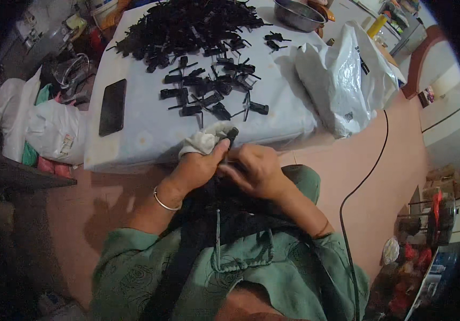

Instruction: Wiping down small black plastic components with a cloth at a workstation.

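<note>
Just off the table's near edge, my left hand (pixel 198 166) is closed around a small black plastic part (pixel 232 134), its thumb pressed along it. A crumpled white cloth (pixel 203 142) is bunched in that same hand. My right hand (pixel 259 166) sits close against it, fingers curled at the lower end of the black part; what they pinch is hidden. Beyond the hands, several similar black parts with thin rods (pixel 219 83) lie scattered on the table. Farther back is a large heap of the same black parts (pixel 181 27).
The table (pixel 139 107) has a pale cover. A dark phone (pixel 113 107) lies at its left, a white plastic bag (pixel 342 85) stands at its right edge, and a metal bowl (pixel 299 16) sits at the back. A black cable (pixel 366 179) hangs down on the right. Filled bags (pixel 56 131) stand at left.
</note>
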`<act>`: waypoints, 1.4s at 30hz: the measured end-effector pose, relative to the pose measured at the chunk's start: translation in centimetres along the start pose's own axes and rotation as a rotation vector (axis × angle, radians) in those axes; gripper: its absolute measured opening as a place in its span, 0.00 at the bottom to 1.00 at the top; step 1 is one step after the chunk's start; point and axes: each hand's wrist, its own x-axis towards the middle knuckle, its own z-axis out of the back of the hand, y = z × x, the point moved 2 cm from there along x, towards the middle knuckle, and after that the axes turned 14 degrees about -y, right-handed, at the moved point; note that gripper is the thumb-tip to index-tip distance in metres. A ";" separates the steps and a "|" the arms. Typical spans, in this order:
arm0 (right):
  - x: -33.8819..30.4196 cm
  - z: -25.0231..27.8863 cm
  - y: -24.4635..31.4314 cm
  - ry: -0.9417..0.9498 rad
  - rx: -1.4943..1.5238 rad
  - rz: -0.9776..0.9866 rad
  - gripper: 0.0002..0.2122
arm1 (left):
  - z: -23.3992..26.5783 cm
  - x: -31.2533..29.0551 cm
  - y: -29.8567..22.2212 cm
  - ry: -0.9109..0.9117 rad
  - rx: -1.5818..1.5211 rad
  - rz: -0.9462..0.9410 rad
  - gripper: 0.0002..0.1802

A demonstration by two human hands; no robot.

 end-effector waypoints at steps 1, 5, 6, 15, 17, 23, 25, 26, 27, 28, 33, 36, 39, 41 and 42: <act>-0.1 -0.1 -0.2 0.000 -0.002 0.001 0.07 | 0.1 -0.1 -0.6 0.001 -0.001 -0.001 0.13; -0.1 -0.3 -1.8 -0.177 -0.097 -0.429 0.05 | 0.0 -1.0 -1.2 0.021 -0.255 0.167 0.13; -0.1 -0.3 -2.0 -0.101 0.017 -0.541 0.06 | 0.0 -1.1 -1.2 -0.013 -0.275 0.115 0.14; -0.4 -1.2 -1.7 0.118 0.096 -0.593 0.10 | -0.1 -1.2 -0.5 -0.175 0.111 -0.132 0.10; -0.7 -1.5 -1.3 0.103 0.129 -0.649 0.11 | 0.0 -1.4 -2.2 -0.175 0.369 -0.350 0.12; -1.8 -2.5 -1.8 -0.061 0.405 -0.780 0.13 | 0.0 -1.4 -1.6 -0.213 0.403 -0.547 0.14; -2.1 -1.9 -2.4 -0.003 0.475 -0.922 0.10 | 0.0 -1.2 -1.2 -0.217 0.316 -0.400 0.15; -2.0 -1.7 -2.6 0.001 0.475 -0.919 0.10 | 0.2 -1.0 -0.9 -0.225 0.134 -0.281 0.14; -1.7 -1.6 -2.7 0.014 0.379 -0.858 0.08 | 0.3 -0.7 -0.5 -0.232 -0.048 -0.162 0.13; -1.6 -1.2 -3.0 0.020 0.281 -0.802 0.08 | 0.8 -0.2 -0.5 -0.158 0.014 -0.172 0.15; -1.6 0.2 -3.3 0.186 0.211 -0.674 0.09 | 0.8 -0.5 -0.3 -0.091 -0.201 0.150 0.15; -1.2 0.6 -2.5 0.157 0.180 -0.585 0.08 | 0.8 -0.5 -0.2 -0.102 -0.161 0.091 0.15; -1.1 0.9 -2.6 0.185 0.082 -0.469 0.07 | 0.8 -0.3 -1.2 -0.077 -0.179 0.134 0.18; -1.3 0.9 -2.6 0.165 0.038 -0.332 0.06 | 0.7 -0.5 -1.2 -0.038 -0.214 0.184 0.20; -1.2 0.7 -2.8 0.092 0.108 -0.347 0.06 | 0.5 -0.7 -0.9 -0.008 -0.060 0.111 0.19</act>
